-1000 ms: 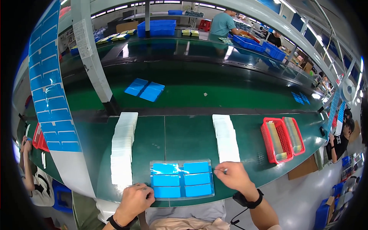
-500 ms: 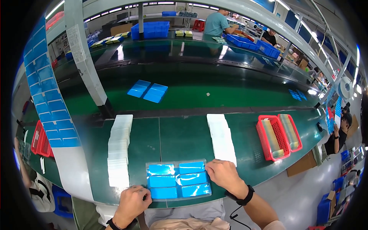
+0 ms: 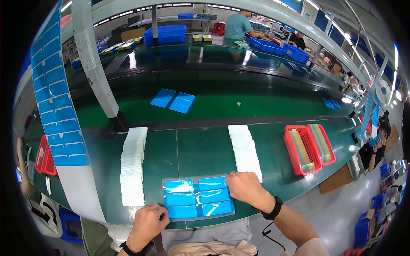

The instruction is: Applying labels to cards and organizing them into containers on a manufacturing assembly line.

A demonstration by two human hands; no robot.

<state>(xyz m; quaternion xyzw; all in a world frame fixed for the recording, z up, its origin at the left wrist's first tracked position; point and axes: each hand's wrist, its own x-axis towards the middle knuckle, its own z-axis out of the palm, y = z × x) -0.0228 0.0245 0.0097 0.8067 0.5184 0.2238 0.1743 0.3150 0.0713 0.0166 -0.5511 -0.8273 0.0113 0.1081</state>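
Note:
A clear film sheet with several shiny blue rectangular panels lies flat at the green table's near edge in front of me. My left hand is closed at the sheet's lower left edge, fingers curled in. My right hand is pinched at the upper right corner of the sheet, its fingertips partly hidden from view. Beyond the left hand runs a long overlapping row of white cards. A second row of white cards stretches away just past my right hand.
Two red baskets with stacked cards stand at the right. A strip of blue panels hangs at the left beside a grey post. Blue sheets lie on the green belt ahead. A co-worker sits far right.
My right hand has shifted slightly left and up along the sheet's corner. My left hand stays about where it was. The blue sheets on the belt have moved right.

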